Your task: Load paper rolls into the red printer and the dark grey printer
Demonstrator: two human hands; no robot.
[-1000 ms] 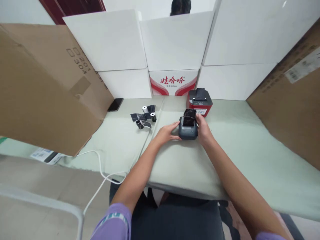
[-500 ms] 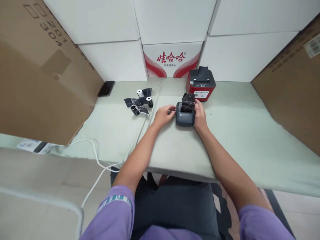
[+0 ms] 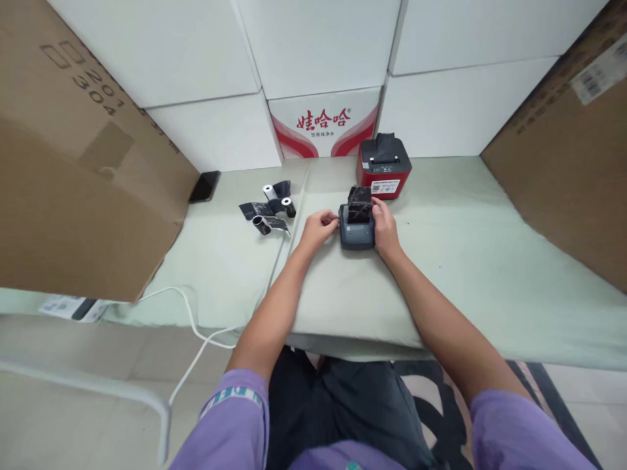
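Note:
A small dark grey label printer (image 3: pixel 357 237) rests on the cloth-covered table in front of me. A strip of black paper (image 3: pixel 359 203) stands up out of its top slot. My right hand (image 3: pixel 385 228) grips the printer's right side, thumb and fingers along its edge. At the left side, my left hand (image 3: pixel 318 230) has its fingers curled and pinched close to the casing; whatever lies between the fingertips is too small to make out. Just behind stands a red and black printer (image 3: pixel 385 168), also with black paper coming from its top.
Several partly unrolled black paper rolls (image 3: pixel 262 225) lie left of my hands. Farther left are a dark phone (image 3: pixel 204 187) and a tall cardboard box (image 3: pixel 93 183). White boxes (image 3: pixel 326 124) line the back; another cardboard box (image 3: pixel 573 150) stands right. A white cable (image 3: pixel 189 307) hangs over the front edge.
My view has shifted slightly, so the scene sits a little farther left. My left fingers are curled tighter beside the printer. The right hand keeps its grip.

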